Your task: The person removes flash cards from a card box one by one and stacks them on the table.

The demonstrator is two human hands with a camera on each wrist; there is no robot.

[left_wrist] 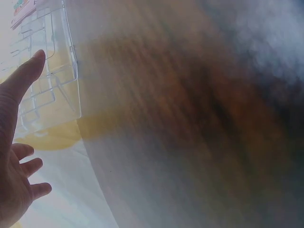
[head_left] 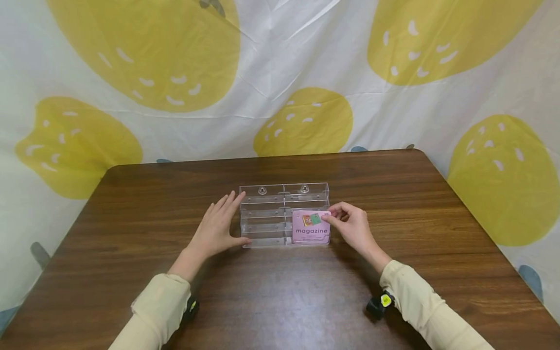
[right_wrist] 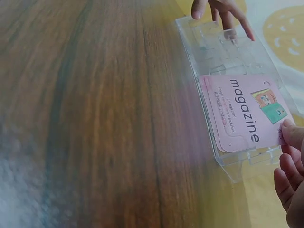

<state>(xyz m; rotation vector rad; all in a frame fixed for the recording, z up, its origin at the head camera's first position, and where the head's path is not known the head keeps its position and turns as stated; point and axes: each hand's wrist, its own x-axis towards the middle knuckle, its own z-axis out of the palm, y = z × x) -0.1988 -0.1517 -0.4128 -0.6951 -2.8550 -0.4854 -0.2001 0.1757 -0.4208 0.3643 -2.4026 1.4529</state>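
A clear plastic card rack (head_left: pixel 262 223) with two columns of stepped pockets stands on the table. In its front right pocket is a pink card (head_left: pixel 311 228) printed "magazine" with a small picture of books. My right hand (head_left: pixel 353 225) pinches the card's upper right corner between thumb and fingers. Seen from the right wrist, the pink card (right_wrist: pixel 251 111) has another pink edge showing behind its lower side. My left hand (head_left: pixel 218 223) is at the rack's left side, fingers spread and thumb near the front corner. From the left wrist, that thumb (left_wrist: pixel 26 76) overlaps the clear rack (left_wrist: pixel 57 71).
The brown wooden table (head_left: pixel 280 296) extends around the rack on all sides. Behind it hangs a white cloth (head_left: pixel 271 63) with large yellow fruit shapes. Each sleeved wrist carries a small black device, such as the right wrist's camera (head_left: pixel 376 307).
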